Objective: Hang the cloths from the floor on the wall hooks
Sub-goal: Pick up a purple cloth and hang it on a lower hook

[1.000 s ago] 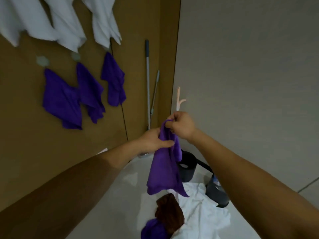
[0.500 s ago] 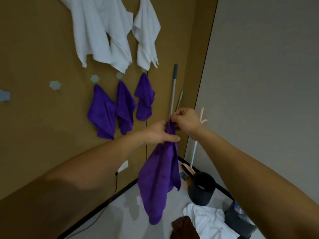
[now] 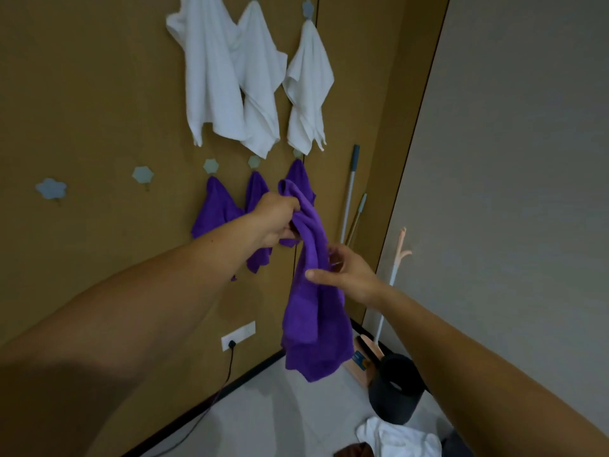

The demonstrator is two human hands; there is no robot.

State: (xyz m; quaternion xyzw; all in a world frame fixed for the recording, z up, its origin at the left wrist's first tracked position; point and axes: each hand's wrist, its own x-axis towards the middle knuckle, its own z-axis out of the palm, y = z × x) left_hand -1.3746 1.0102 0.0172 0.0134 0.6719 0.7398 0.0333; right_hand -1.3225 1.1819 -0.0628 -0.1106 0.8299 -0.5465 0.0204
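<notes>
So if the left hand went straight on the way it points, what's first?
Probably the rightmost hung purple cloth, with the brown wall behind it. The left hand grips the held cloth; depth is unclear.

Dim, flat indoor light; source unseen, possibly overhead. Soft shadow darkens the near left forearm (image 3: 131, 308). Wide-angle lens bows the wall corner (image 3: 417, 133). Frame edges smeared; white towels (image 3: 211, 77) brightest, slightly soft.

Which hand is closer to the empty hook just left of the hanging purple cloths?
Left. The left hand grips the held purple cloth right of the empty hook; the right hand is lower and farther right.
</notes>
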